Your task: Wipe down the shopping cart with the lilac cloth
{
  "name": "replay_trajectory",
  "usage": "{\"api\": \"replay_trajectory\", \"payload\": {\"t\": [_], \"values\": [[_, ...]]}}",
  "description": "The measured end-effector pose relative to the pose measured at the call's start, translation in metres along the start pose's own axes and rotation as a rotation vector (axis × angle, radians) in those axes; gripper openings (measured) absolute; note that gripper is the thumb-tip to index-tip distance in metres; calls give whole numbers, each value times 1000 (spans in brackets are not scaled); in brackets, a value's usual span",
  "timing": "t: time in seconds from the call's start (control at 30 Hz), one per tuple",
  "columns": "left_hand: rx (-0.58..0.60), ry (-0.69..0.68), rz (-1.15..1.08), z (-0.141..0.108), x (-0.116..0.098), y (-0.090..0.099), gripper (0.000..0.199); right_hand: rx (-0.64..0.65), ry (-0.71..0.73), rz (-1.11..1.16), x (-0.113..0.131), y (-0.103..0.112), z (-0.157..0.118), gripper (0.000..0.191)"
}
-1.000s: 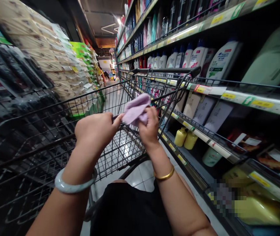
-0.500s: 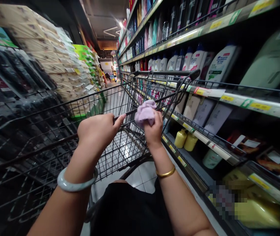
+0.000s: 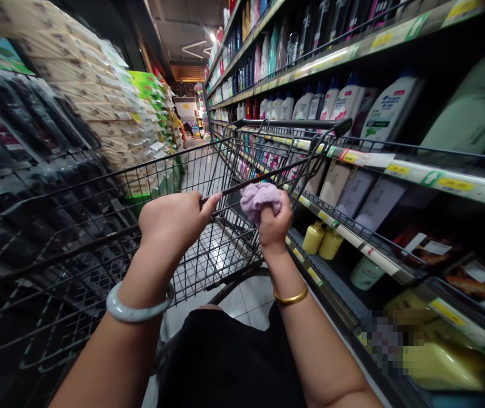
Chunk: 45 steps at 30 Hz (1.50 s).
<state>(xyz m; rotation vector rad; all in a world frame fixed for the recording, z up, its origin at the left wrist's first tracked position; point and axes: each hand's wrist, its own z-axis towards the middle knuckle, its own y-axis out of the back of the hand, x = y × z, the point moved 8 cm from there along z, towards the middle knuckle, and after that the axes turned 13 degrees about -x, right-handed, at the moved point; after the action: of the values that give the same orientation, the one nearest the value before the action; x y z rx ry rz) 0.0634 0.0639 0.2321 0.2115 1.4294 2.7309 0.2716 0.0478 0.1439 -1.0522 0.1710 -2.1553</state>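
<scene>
My left hand (image 3: 174,218) is closed round the top side rail of a black wire shopping cart (image 3: 199,272), with its thumb lying along the bar. A crumpled lilac cloth (image 3: 259,201) is bunched in my right hand (image 3: 277,224), which is closed on it just beside the same rail. Whether the cloth touches the rail I cannot tell. Through the wire mesh, floor tiles show below. The cart's black push handle (image 3: 293,126) points toward the shelves on the right.
Along the right runs a shelf rack (image 3: 450,178) with shampoo bottles (image 3: 389,113) and yellow pump bottles (image 3: 322,241). Stacked tissue packs (image 3: 80,85) and dark bagged goods (image 3: 25,124) line the left. The tiled aisle (image 3: 195,161) stretches ahead between them.
My right hand has shifted slightly right and down with the cloth, turning at the wrist. My left hand keeps its hold on the rail. The view has moved a little.
</scene>
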Motion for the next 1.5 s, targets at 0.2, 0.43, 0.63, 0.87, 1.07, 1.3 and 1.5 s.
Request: {"api": "replay_trajectory", "payload": {"t": [0.2,0.43,0.63,0.87,1.07,1.3,1.5], "values": [[-21,12,19,-1,0,1,85,313,270,24,41,-33,-39,20],[-28,12,-1,-2,4,-1,90,27,99,-44,0,2,9,18],[-56,24,-4,-3,4,-1,90,285,294,21,33,-25,-29,19],[-53,19,-32,-4,3,-3,93,187,233,15,19,-15,-16,16],[-53,44,-39,-5,6,-4,93,275,265,6,24,-20,-30,22],[-43,44,-28,-5,6,-5,94,198,229,-9,20,-13,-18,16],[-39,61,-20,-5,6,-1,91,189,270,-78,23,-13,-23,18]]}}
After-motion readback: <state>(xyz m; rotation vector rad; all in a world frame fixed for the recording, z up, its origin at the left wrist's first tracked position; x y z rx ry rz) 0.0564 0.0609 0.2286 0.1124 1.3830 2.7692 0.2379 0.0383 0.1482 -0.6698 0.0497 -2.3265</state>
